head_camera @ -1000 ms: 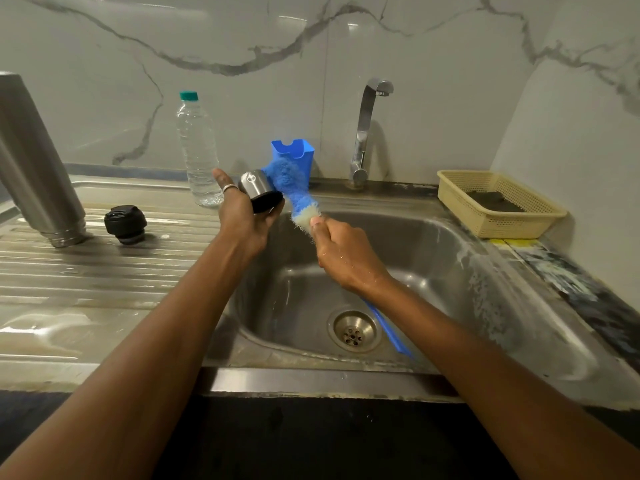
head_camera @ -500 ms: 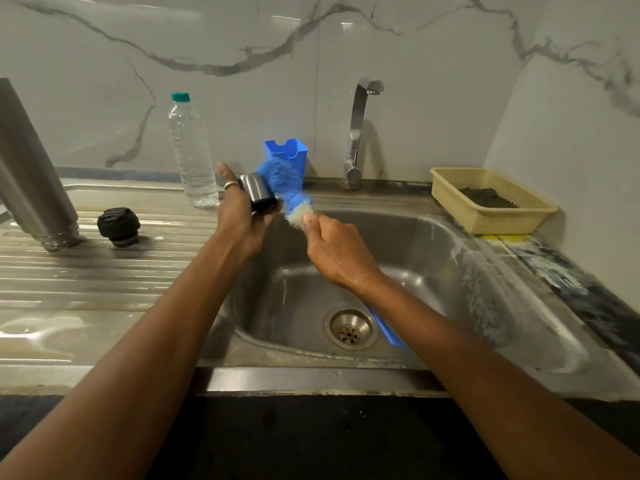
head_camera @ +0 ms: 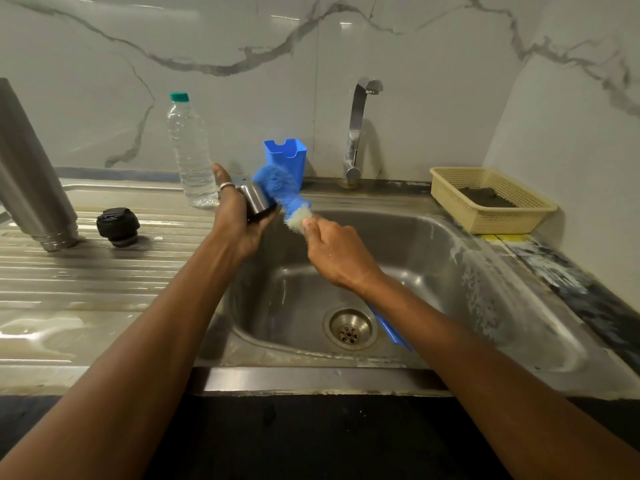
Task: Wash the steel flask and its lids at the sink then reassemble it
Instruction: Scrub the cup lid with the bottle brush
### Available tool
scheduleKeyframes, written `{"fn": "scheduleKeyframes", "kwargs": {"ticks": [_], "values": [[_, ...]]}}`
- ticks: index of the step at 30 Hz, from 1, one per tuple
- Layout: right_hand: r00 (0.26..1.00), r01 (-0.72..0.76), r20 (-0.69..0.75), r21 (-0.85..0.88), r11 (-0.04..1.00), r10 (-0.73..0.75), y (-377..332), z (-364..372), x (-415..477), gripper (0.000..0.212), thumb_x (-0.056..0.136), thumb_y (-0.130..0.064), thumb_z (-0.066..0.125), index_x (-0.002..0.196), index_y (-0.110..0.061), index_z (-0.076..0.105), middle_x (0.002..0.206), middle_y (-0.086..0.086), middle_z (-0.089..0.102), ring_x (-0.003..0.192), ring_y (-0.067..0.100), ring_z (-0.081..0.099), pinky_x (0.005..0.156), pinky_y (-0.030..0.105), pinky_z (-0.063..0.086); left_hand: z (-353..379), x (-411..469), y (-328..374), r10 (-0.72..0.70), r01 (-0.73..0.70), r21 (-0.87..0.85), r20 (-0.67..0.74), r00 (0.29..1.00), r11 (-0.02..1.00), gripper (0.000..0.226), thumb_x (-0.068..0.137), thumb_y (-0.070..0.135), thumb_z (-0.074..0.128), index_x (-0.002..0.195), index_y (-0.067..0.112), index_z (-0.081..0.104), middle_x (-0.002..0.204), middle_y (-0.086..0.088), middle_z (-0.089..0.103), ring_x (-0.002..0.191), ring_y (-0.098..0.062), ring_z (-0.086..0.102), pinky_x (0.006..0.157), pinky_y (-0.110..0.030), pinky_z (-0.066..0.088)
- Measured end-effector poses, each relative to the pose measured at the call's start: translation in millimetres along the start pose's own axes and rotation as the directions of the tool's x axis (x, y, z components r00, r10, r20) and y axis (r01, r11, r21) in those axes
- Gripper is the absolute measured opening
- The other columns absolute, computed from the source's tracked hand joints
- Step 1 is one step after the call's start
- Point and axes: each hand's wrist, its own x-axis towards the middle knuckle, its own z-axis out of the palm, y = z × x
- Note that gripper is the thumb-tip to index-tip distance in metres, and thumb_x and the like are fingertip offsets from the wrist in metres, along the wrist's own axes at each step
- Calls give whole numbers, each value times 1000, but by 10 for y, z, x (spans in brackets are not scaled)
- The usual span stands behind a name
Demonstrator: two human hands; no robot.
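My left hand [head_camera: 239, 220] grips the steel cup lid [head_camera: 255, 199] above the sink's left rim. My right hand [head_camera: 337, 252] holds a blue bottle brush [head_camera: 282, 188] just below its bristles, and the blue bristles press against the lid. The brush's blue handle end [head_camera: 393, 332] shows under my right forearm. The tall steel flask body [head_camera: 31, 178] stands upside down on the draining board at the far left. The black inner stopper lid [head_camera: 117, 226] sits beside it on the ribbed board.
A steel sink basin [head_camera: 433, 271] with a drain [head_camera: 349, 329] lies below my hands. The tap [head_camera: 356, 129] stands behind it, with no water seen running. A clear plastic water bottle [head_camera: 190, 150], a blue holder [head_camera: 287, 155] and a yellow basket [head_camera: 491, 199] line the back.
The brush head has shifted slightly against the steel lid while both hands keep their hold. The view has drifted a little.
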Motion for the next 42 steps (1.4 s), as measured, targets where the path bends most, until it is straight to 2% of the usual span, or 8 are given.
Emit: {"fn": "scheduleKeyframes", "kwargs": {"ticks": [5, 8, 11, 14, 20, 27, 31, 42], "values": [[995, 98, 8, -9, 995, -98, -14, -40, -95, 37, 110, -41, 29, 120, -18, 57, 70, -4, 60, 66, 15, 61, 62, 32, 40, 33, -11, 24, -33, 38, -49, 84, 996, 998, 77, 95, 74, 34, 121, 6, 59, 102, -16, 77, 99, -28, 75, 79, -40, 63], [1000, 31, -1, 35, 999, -31, -6, -83, -19, 42, 110, -42, 29, 119, -16, 62, 87, 7, 69, 85, 27, 66, 74, 36, 47, 33, -48, 51, -50, 56, -47, 120, 991, 997, 77, 96, 70, 41, 129, 2, 58, 119, -19, 72, 110, -27, 72, 90, -38, 61], [999, -47, -19, 66, 997, 49, 59, -126, 12, 39, 109, -43, 28, 99, -22, 59, 87, 8, 67, 93, 33, 67, 85, 44, 52, 19, -50, 60, -89, 107, -105, 160, 983, 989, 63, 98, 48, 56, 139, 0, 47, 136, -22, 61, 125, -29, 62, 96, -40, 57], [994, -99, -30, 132, 986, 103, 106, -207, 31, 44, 108, -46, 29, 87, -22, 59, 78, 4, 69, 72, 20, 64, 73, 40, 53, 59, -32, 88, -63, 83, -113, 170, 983, 990, 43, 99, 29, 61, 130, 1, 49, 133, -23, 58, 124, -32, 62, 93, -42, 59], [997, 2, -78, 150, 989, 9, 80, -276, 13, 40, 108, -46, 32, 75, -33, 53, 68, -2, 66, 53, 1, 56, 62, 27, 41, 81, -33, 27, 13, -3, -79, 125, 992, 997, 46, 96, 47, 62, 118, 7, 59, 124, -18, 64, 112, -29, 68, 92, -41, 60], [999, 17, -40, 72, 997, -14, 93, -255, -8, 34, 108, -43, 34, 91, -27, 59, 70, -5, 61, 74, 19, 64, 74, 37, 50, 12, 12, 47, -33, 40, -114, 60, 998, 993, 54, 100, 60, 46, 121, 12, 60, 125, -16, 68, 118, -27, 66, 93, -43, 59], [990, 138, -12, -7, 990, -138, 26, -250, -70, 41, 109, -43, 34, 133, -24, 60, 69, -5, 61, 70, 16, 63, 68, 35, 48, -9, 70, 48, -31, 43, -117, 110, 994, 992, 62, 103, 60, 35, 125, 8, 60, 132, -16, 64, 124, -32, 63, 106, -46, 51], [993, 102, -48, -58, 993, -105, 83, -247, -30, 40, 110, -38, 32, 133, -17, 58, 66, -11, 52, 70, 19, 58, 67, 31, 39, -57, 71, 114, -46, 50, -50, 80, 996, 997, 62, 105, 58, 33, 139, 10, 53, 130, -15, 67, 112, -22, 66, 93, -34, 55]]}}
